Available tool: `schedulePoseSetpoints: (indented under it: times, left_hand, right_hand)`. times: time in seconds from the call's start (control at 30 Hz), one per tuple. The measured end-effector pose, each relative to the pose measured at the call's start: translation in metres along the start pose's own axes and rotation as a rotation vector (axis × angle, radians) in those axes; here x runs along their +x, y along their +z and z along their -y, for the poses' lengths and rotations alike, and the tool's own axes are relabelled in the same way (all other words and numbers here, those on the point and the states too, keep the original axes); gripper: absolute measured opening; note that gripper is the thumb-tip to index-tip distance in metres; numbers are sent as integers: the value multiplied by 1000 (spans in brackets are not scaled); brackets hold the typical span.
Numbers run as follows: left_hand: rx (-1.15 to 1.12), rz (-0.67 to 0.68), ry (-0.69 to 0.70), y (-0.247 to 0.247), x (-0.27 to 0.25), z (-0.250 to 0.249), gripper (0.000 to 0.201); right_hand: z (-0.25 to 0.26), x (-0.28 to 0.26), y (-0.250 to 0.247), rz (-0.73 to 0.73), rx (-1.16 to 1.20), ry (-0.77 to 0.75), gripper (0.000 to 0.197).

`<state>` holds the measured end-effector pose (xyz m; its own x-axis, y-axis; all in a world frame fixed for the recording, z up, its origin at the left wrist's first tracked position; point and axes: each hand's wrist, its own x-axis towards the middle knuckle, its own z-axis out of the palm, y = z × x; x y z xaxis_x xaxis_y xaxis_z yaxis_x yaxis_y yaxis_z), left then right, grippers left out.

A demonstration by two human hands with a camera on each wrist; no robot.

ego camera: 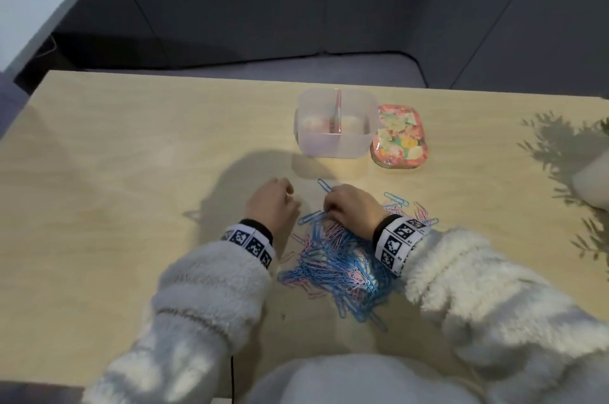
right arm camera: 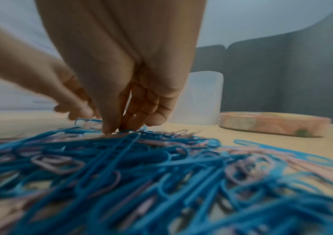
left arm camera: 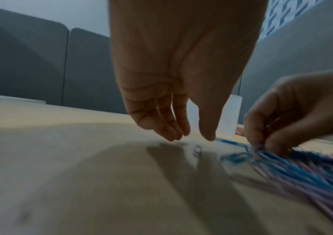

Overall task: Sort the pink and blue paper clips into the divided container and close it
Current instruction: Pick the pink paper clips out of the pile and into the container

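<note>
The right grip [ego camera: 349, 209] has its fingers curled down into the far edge of the clip pile [ego camera: 342, 265], pinching at blue clips; the pile spreads back under that wrist on the bench [ego camera: 131, 172]. The left grip [ego camera: 275, 202] hangs just beside it, fingers relaxed, holding nothing. Beyond the right grip stands the open container [ego camera: 336, 123], with its lid [ego camera: 400, 139] touching its right side.

Matt wood table [ego camera: 131, 172], translucent plastic container [ego camera: 336, 146], glossy lid [ego camera: 400, 139].

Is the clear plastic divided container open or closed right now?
Open. The clear plastic divided container has no lid on; its floral lid lies beside it on the wooden table.
</note>
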<state>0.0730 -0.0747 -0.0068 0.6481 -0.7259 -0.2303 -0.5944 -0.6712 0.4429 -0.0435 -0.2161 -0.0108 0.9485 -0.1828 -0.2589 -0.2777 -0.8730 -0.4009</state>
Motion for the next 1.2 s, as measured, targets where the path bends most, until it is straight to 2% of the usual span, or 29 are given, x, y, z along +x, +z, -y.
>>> schedulePoseSetpoints:
  times: [0.13, 0.23, 0.3, 0.4, 0.53, 0.6, 0.63, 0.7, 0.73, 0.8, 0.87, 0.97, 1.07, 1.2]
  left_hand:
    - [-49, 6, -28, 15, -9, 3, 16]
    - [-35, 14, -17, 18, -9, 5, 13]
    - [11, 0, 8, 19, -12, 7, 13]
    - [29, -27, 45, 17, -18, 14, 15]
    - [1, 20, 43, 11, -19, 20, 12]
    - [11, 40, 30, 7, -20, 18, 10]
    - [5, 46, 31, 5, -23, 17, 9]
    - [-52, 79, 50, 1, -29, 16, 8]
    - [-100, 118, 55, -1, -33, 16, 8]
    - [-209, 210, 42, -5, -40, 20, 13]
    - [-295, 287, 12, -6, -44, 26, 15]
    - [-245, 338, 19, -6, -51, 31, 16]
    - [-36, 305, 132, -2, -57, 27, 20]
    - [147, 325, 162, 2, -54, 16, 19]
  right_hand:
    - [-15, -11, -5, -129, 170, 98, 22]
    - [-22, -16, -9, -161, 134, 144, 23]
    - [-22, -17, -11, -236, 140, 177, 22]
    - [-7, -19, -13, -328, 445, 209, 25]
    - [22, -13, -8, -143, 1061, 411, 30]
    - [33, -11, -5, -45, 1201, 469, 22]
    - [36, -10, -3, -8, 1134, 422, 17]
    - [37, -9, 1, 48, 764, 188, 9]
    - [38, -9, 4, 78, 574, 74, 15]
    - [38, -9, 9, 142, 260, -49, 25]
    - [42, -11, 13, 171, 60, -139, 23]
    - [43, -14, 17, 160, -39, -198, 19]
    - [40, -16, 18, 166, -58, -168, 18]
    - [23, -17, 8, 42, 246, -44, 13]
